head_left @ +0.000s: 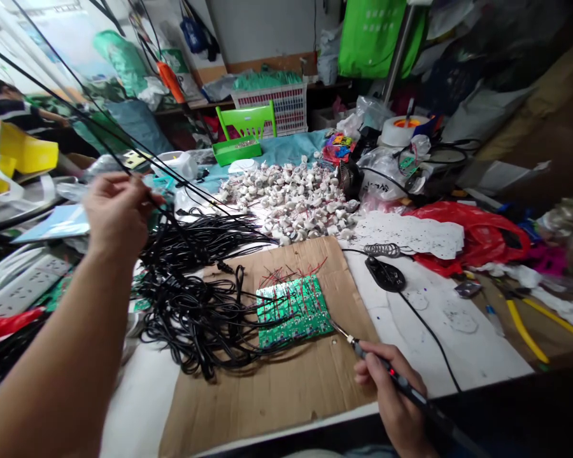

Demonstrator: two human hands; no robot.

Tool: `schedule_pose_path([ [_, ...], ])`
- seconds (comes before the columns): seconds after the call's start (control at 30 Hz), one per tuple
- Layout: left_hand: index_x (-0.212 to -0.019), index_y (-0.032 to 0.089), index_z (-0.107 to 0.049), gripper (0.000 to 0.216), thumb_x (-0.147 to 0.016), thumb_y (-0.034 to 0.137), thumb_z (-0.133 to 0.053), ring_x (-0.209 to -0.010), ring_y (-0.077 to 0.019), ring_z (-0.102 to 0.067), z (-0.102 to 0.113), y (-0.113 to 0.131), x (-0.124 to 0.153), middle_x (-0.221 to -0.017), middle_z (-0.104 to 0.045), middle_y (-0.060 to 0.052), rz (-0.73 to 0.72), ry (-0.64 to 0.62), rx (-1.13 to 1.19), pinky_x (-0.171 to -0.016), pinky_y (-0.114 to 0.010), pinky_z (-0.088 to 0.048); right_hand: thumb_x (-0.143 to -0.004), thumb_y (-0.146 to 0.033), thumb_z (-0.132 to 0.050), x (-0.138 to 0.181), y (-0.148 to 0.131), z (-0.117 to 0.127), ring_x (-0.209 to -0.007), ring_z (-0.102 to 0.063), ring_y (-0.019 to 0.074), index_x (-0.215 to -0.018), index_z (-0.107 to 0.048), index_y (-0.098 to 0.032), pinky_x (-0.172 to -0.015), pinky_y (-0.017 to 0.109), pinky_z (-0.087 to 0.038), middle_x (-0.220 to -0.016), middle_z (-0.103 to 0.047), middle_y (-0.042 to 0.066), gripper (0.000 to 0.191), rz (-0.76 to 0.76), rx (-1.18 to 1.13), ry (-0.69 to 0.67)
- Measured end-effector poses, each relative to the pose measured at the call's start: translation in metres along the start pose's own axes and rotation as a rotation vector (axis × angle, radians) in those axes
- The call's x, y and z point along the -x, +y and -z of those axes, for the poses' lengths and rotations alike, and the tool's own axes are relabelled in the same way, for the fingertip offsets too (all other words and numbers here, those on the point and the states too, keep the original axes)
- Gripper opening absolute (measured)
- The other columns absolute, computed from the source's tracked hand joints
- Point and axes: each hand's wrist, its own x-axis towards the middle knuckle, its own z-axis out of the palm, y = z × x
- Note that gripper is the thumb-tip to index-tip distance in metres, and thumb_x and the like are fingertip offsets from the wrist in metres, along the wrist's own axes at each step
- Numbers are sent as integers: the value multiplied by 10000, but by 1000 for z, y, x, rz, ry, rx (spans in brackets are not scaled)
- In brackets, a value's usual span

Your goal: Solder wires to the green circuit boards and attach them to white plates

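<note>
Soldering at the green board (293, 312), the right hand (397, 404) is gripping the iron (359, 347), the left hand (117, 213) pinching black wires (181, 238).

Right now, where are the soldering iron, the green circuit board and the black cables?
soldering iron (403, 383), head view, on its black handle.
green circuit board (293, 312), head view, middle of the board face.
black cables (195, 318), head view, centre of the tangled pile.

Left hand (117, 213) pinching black cables (195, 292); right hand (394, 394) gripping soldering iron (386, 372) near green board (293, 310).
</note>
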Motion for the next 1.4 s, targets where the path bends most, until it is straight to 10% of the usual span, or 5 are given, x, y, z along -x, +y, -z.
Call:
schedule_pose_path([
  [0.17, -866, 140, -633, 321, -893, 459, -622, -932, -103, -601, 6, 51, 2, -768, -619, 48, -247, 285, 242, -664, -320, -240, -970, -415, -616, -3, 8, 4, -592, -713, 154, -1019, -739, -198, -543, 221, -611, -713, -735, 27, 254, 51, 4, -50],
  [0.33, -1033, 179, -692, 214, -848, 237, -602, -758, -141, -631, -68, 61, 88, -858, -706, -15, -220, -547, 17, -663, -270, -472, -976, -396, -609, -3, 5, 5, -569, -705, 144, -1022, -736, -191, -528, 216, -605, -707, -732, 25, 245, 54, 5, -49],
  [0.43, -1045, 174, -697, 290, -911, 111, -447, -795, -176, -645, -111, 52, 140, -940, -709, -76, -330, -741, -240, -690, -289, -465, -978, -388, -607, -4, 4, 6, -581, -711, 142, -1034, -737, -201, -544, 213, -608, -712, -735, 20, 235, 54, 14, -62],
  [1.0, -892, 183, -722, 143, -924, 159, -585, -799, -175, -611, -167, 81, 174, -879, -649, -46, -259, -736, -44, -719, -274, -426, -983, -379, -601, -5, 0, 6, -585, -696, 137, -1038, -734, -213, -551, 218, -602, -696, -722, 6, 219, 43, -22, -49],
  [1.4, -794, 183, -674, 166, -784, 49, -577, -697, -138, -589, -172, 77, 201, -760, -631, -2, -118, -439, 60, -650, -239, -420, -976, -395, -619, -13, -5, -5, -552, -672, 121, -1031, -724, -210, -527, 198, -582, -677, -710, -13, 220, 0, -45, 33],
])
